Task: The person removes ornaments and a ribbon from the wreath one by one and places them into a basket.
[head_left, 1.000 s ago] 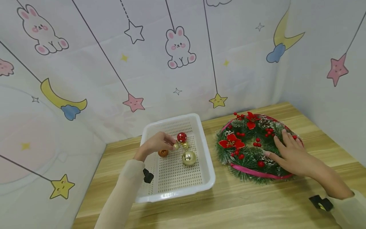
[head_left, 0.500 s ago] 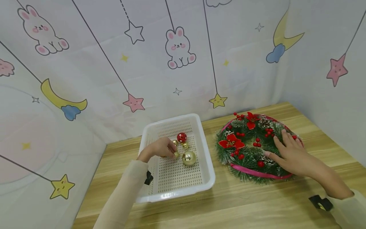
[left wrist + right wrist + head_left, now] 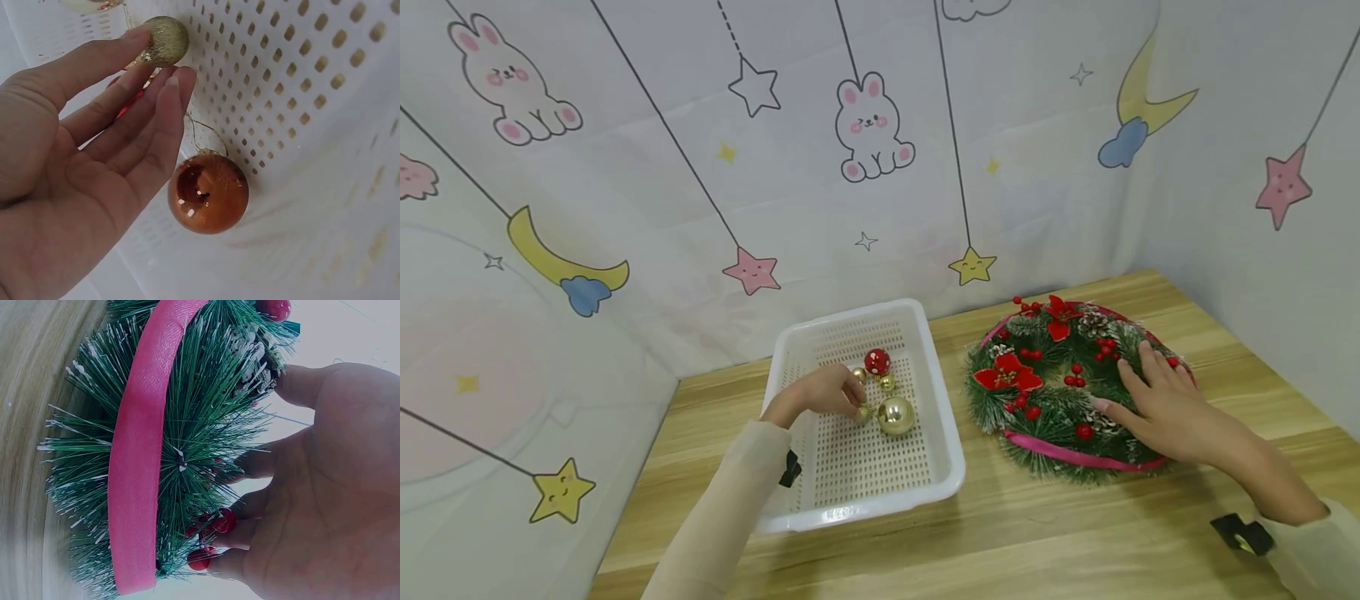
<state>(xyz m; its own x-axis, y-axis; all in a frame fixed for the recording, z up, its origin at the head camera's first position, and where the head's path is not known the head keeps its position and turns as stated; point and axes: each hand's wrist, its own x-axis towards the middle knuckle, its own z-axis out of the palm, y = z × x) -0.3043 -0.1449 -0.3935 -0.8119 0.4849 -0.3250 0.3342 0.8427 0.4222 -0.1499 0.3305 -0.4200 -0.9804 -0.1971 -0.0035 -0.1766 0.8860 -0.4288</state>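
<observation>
Inside the white plastic basket point(image 3: 957, 467) my left hand point(image 3: 820, 392) pinches a small gold glitter bauble point(image 3: 167, 41) between thumb and fingers. Just below those fingers in the left wrist view lies a shiny orange bauble point(image 3: 209, 194) with a gold cord; the hand hides it in the head view. Nearby in the basket are a big shiny gold bauble point(image 3: 896, 416), a red bauble with white dots point(image 3: 877, 362) and smaller gold baubles point(image 3: 887, 383). My right hand point(image 3: 1180, 417), fingers spread, rests on the right side of a green Christmas wreath point(image 3: 1060, 408).
The wreath carries red poinsettias point(image 3: 1009, 372), red berries, pine cones and a pink ribbon point(image 3: 139, 456). It lies right of the basket on a wood-grain table point(image 3: 1037, 542). A printed curtain point(image 3: 805, 200) hangs behind and along both sides.
My left hand has shifted toward the front of the basket with the small gold bauble, covering the orange one and uncovering another gold one behind. My right hand stays put on the wreath.
</observation>
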